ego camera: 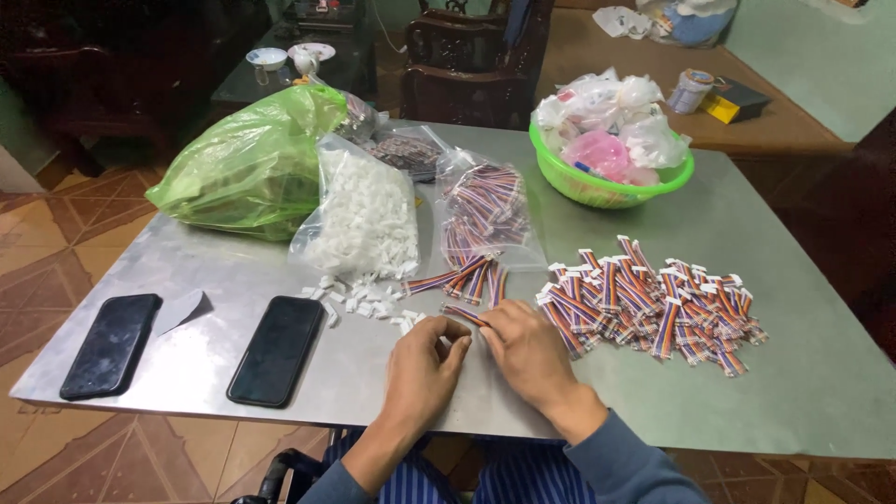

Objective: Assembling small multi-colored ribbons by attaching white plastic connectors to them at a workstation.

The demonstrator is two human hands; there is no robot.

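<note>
Both hands, left hand [425, 359] and right hand [527, 350], pinch one striped ribbon cable [464, 315], its near end hidden by fingers.

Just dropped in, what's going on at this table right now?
A person seated at a metal table is working both hands close together at its near edge. The left hand and right hand pinch a short striped ribbon cable between their fingertips. Loose white connectors lie just ahead, spilled from a clear bag. A pile of cables with white ends sits to the right, and two dark phones lie to the left.
</note>
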